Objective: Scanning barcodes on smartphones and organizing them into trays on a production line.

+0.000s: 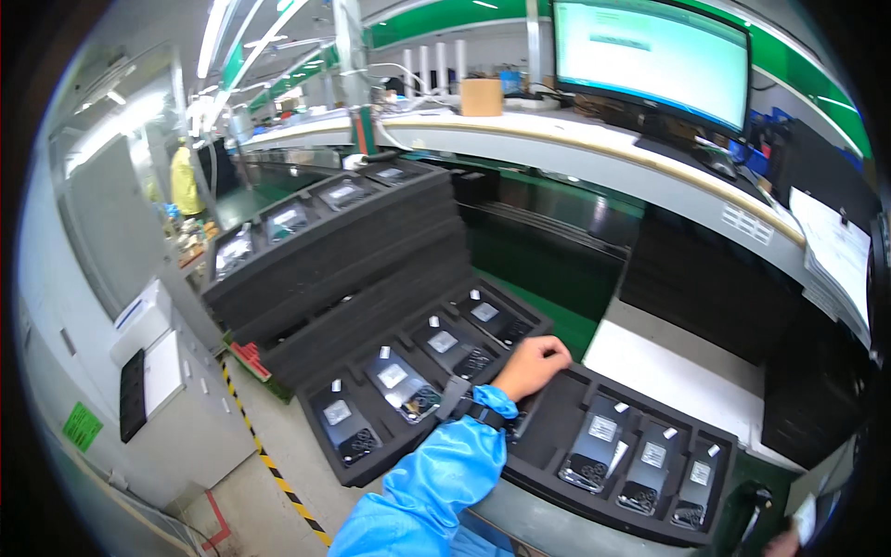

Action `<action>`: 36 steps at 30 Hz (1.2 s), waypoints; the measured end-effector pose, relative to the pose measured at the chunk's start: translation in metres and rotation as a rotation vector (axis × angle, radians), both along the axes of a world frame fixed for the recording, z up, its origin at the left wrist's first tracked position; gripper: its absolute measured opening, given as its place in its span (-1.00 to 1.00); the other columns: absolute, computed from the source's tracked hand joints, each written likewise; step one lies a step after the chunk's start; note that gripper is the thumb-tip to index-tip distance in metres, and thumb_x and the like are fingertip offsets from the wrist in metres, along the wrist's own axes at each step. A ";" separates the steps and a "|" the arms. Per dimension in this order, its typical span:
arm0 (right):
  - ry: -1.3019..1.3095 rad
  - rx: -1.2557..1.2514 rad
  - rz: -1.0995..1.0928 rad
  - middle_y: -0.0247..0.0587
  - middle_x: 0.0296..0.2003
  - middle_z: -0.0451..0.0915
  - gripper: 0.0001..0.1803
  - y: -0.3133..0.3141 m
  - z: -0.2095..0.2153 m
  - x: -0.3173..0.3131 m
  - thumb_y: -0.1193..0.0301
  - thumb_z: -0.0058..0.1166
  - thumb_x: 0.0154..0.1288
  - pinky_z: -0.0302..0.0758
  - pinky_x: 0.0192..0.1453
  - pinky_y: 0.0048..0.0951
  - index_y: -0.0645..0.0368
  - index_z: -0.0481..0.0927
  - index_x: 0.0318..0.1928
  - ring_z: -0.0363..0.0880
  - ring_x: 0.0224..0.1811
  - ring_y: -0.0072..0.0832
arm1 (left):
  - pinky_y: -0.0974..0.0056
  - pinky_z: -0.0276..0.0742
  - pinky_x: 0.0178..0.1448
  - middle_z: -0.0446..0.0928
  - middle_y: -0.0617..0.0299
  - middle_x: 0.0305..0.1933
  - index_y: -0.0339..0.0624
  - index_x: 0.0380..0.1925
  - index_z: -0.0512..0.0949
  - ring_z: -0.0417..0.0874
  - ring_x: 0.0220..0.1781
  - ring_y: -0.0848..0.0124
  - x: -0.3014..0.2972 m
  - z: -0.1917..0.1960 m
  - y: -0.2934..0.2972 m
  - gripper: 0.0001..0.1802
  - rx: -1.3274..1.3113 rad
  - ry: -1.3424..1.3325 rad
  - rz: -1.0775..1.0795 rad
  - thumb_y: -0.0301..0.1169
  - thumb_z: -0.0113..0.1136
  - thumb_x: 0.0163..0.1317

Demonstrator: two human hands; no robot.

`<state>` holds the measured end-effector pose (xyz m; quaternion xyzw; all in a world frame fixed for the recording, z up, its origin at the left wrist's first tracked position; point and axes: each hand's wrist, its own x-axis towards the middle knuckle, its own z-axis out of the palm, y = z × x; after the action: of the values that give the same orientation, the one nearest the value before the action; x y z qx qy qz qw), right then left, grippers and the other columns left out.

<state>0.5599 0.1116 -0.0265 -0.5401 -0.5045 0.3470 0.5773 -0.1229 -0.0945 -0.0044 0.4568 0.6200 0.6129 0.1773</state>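
My left hand (533,368), in a blue sleeve with a dark watch (484,414) at the wrist, is over the meeting edges of two black foam trays. Its fingers are curled closed; what they hold, if anything, is hidden. The left foam tray (327,464) bears several dark phones, one of them a phone (444,342) just left of the hand. In the right foam tray (548,447) lie three phones, including one (596,441) beside a bare slot; another dark piece is partly covered by my wrist. At the lower right edge my right hand (787,540) shows only as a blurred sliver near something pale.
A tall stack of black foam trays (371,251) with phones on top stands behind. A bench (594,139) carries a monitor (654,56), a mouse (716,165) and a brown roll (481,97). White cabinets (190,408) and striped floor tape (269,464) are at left; papers (831,251) hang at right.
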 end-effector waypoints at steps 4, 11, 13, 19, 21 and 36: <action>0.102 -0.115 0.252 -0.54 -0.69 0.29 -0.70 -0.077 0.035 -0.205 0.18 0.12 0.45 0.14 -0.71 -0.64 0.06 0.53 -0.40 0.26 -0.74 -0.74 | 0.36 0.56 -0.02 0.70 0.25 -0.32 -0.33 -0.33 0.70 0.65 -0.20 0.52 0.000 0.010 0.000 -0.87 -0.026 0.047 0.020 -0.48 0.26 0.29; -0.555 -0.261 1.505 -0.29 -0.51 0.62 -0.69 -0.135 0.107 -0.418 0.28 0.03 0.51 0.53 -0.42 -0.50 0.31 0.64 -0.20 0.56 -0.55 -0.60 | 0.41 0.50 -0.02 0.67 0.29 -0.31 -0.32 -0.34 0.66 0.61 -0.20 0.54 -0.010 -0.004 -0.009 -0.91 0.083 -0.154 0.028 -0.51 0.23 0.24; -0.660 -0.326 1.642 -0.29 -0.54 0.62 -0.63 -0.147 0.102 -0.455 0.23 -0.02 0.53 0.51 -0.46 -0.48 0.31 0.67 -0.18 0.55 -0.59 -0.58 | 0.39 0.51 0.02 0.67 0.26 -0.27 -0.32 -0.29 0.65 0.63 -0.16 0.51 -0.006 -0.002 -0.007 -0.89 0.049 -0.136 0.032 -0.50 0.23 0.22; -0.813 -0.181 1.516 -0.26 -0.64 0.57 -0.55 -0.162 0.072 -0.477 0.10 0.13 0.45 0.48 -0.50 -0.41 0.27 0.70 -0.36 0.53 -0.64 -0.52 | 0.11 0.52 0.22 0.57 0.04 0.09 -0.22 -0.05 0.60 0.60 0.15 0.09 0.009 -0.002 0.000 -0.60 -0.093 0.361 0.157 -0.27 0.29 0.13; -0.747 0.001 1.348 -0.09 -0.54 0.64 -0.52 -0.160 0.068 -0.451 0.05 0.21 0.38 0.55 -0.32 -0.29 0.27 0.66 -0.40 0.67 -0.45 -0.27 | -0.03 0.42 0.30 0.48 0.08 0.27 -0.11 0.10 0.54 0.49 0.32 0.08 0.022 0.005 -0.005 -0.42 -0.366 0.599 0.205 -0.12 0.29 0.08; -0.653 0.055 0.299 0.15 0.24 0.41 -0.32 -0.161 0.014 -0.190 0.26 0.40 0.14 0.26 0.44 -0.07 0.11 0.48 0.27 0.30 0.33 0.08 | 0.06 0.17 0.58 0.15 -0.32 0.51 -0.17 0.45 0.17 0.21 0.57 -0.11 0.046 0.009 -0.100 -0.09 -0.334 0.224 0.064 -0.35 0.36 0.09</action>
<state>0.3699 -0.0495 -0.0122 -0.5271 -0.7449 0.2230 0.3429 -0.0766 -0.1950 0.0045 0.4666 0.7430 0.4520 0.1610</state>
